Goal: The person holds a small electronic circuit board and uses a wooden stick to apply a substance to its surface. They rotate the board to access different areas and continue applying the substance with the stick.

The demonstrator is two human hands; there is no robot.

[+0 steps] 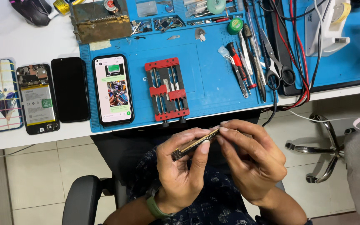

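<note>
Both hands meet below the table edge (238, 111), over the person's lap. The left hand (180, 171) pinches a narrow circuit board (194, 144) between thumb and fingertips, gripping it tight along its lower half; the board tilts up toward 2 o'clock. The right hand (251, 160) closes its fingertips on the board's upper end, so both hands hold the same piece (its far tip is hidden under the right fingers).

At 12 o'clock from the hands, a red board clamp (166, 90) sits near the front edge of the blue work mat (213, 62), its two knobs overhanging the mat's edge. At 11 o'clock lies a lit phone (113, 89), just inside the mat's left border. Further toward 10 o'clock, off the mat, rest a dark phone (70, 89), an opened phone (37, 98) and a patterned case (0, 96). At 1 o'clock, screwdrivers (240, 68) and scissors (278, 66) crowd the mat's right side.

Bare tiled floor (34, 175) lies at 9 o'clock of the hands; a chair base (321, 146) stands at 3 o'clock.
</note>
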